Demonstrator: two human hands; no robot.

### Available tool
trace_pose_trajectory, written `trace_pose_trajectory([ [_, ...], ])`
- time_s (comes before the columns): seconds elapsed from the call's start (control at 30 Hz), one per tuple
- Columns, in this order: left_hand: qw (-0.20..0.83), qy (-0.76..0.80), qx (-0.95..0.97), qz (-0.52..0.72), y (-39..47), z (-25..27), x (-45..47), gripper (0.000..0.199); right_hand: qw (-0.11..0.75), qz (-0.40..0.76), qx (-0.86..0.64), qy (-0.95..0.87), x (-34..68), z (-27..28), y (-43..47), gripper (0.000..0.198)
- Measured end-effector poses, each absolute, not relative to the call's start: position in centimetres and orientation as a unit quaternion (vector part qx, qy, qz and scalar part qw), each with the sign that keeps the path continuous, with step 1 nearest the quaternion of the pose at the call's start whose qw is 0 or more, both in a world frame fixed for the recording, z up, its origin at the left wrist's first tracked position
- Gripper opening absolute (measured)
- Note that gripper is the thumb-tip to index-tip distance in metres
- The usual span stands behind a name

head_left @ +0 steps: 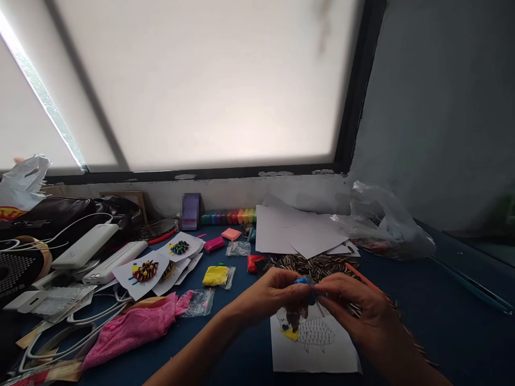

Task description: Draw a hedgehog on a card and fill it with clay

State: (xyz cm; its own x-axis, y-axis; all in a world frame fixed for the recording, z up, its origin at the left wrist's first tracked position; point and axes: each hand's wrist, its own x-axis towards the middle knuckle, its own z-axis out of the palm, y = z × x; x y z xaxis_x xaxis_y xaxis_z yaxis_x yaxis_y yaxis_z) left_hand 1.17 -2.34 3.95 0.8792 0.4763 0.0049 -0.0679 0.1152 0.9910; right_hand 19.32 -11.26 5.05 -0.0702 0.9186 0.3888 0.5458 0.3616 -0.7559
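Above the dark-blue tabletop (450, 321), both hands (277, 291) pinch a blue lump (301, 280) and filmy plastic (321, 309).

Table (446, 305), toward left edge: shiny black leather bag (64, 213), two white rectangular power banks (86, 246).
Far edge: upright purple rectangular panel (190, 211).
Far right corner: crumpled translucent plastic bag (388, 230).

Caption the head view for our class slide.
Left hand and right hand hold a small blue lump above a white paper sheet with a line-drawn animal and a yellow patch.
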Motion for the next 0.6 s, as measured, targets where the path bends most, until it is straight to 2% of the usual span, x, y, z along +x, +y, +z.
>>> trace_pose_trajectory([
  [0.27, 0.72, 0.169, 0.644, 0.197, -2.45, 4.03, 1.47, 0.045, 0.43, 0.147, -0.518, -0.724, 19.25, 4.58, -11.32, 0.018],
  [0.43, 0.716, 0.192, 0.633, 0.221, -2.53, 3.94, 1.59, 0.047, 0.415, 0.171, -0.523, -0.724, 19.31, 4.74, -11.29, 0.019],
  [0.6, 0.74, 0.18, 0.616, 0.202, -2.52, 3.51, 1.7, 0.04, 0.396, 0.151, -0.527, -0.737, 19.11, 4.81, -11.28, 0.02],
])
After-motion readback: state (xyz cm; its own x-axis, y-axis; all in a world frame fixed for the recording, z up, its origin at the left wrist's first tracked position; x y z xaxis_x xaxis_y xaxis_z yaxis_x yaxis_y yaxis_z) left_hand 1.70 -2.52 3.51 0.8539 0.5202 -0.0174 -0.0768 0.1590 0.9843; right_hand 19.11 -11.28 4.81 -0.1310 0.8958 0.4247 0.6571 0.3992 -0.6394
